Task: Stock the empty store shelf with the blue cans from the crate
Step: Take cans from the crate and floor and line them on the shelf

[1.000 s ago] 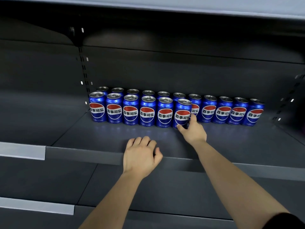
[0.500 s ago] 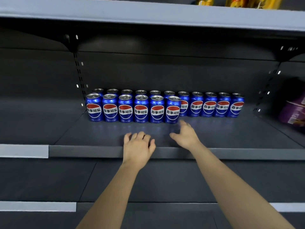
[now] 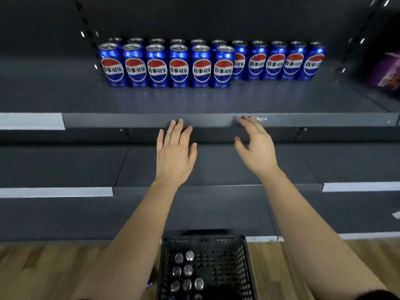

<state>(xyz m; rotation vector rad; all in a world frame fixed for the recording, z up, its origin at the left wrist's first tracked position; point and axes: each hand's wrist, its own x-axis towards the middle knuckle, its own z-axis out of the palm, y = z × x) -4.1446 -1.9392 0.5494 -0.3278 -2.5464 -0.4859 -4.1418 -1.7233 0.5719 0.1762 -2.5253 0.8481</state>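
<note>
Since 0.5 s ago both hands have pulled back off the shelf toward us, and the view has dropped, so the crate now shows at the bottom. The left hand [image 3: 175, 156] is palm down and holds nothing; its fingers [image 3: 173, 131] are straight and slightly spread, with the tips over the front lip of the dark grey metal store shelf [image 3: 281, 98]. We cannot tell if they touch the lip. The right hand [image 3: 256, 148] is also empty, with its fingers [image 3: 253, 126] relaxed and loosely spread and the thumb held apart. Its tips are at the same lip, and the 2 hands are well apart from each other.

The blue cans with the red, white and blue round logo [image 3: 201, 68] stand upright on that shelf in 2 rows, left of centre to right. The front row has 6 and the back row [image 3: 275, 61] has 11, all labels facing us. The rightmost front can [image 3: 224, 68] stands just in front of the back row, and neither hand touches a can.

The black plastic lattice crate [image 3: 246, 267] sits on the brown wood-look floor [image 3: 43, 271], between the 2 forearms. Inside it we see at least 7 silver can tops [image 3: 187, 270] bunched on the left side. A bit of blue shows beside the crate's left wall, too hidden to identify.

A blurred purple package [image 3: 387, 70] sits at the far right of the shelf level. 2 lower grey shelves [image 3: 65, 165] run below, with white strips [image 3: 30, 121] on some front edges.
</note>
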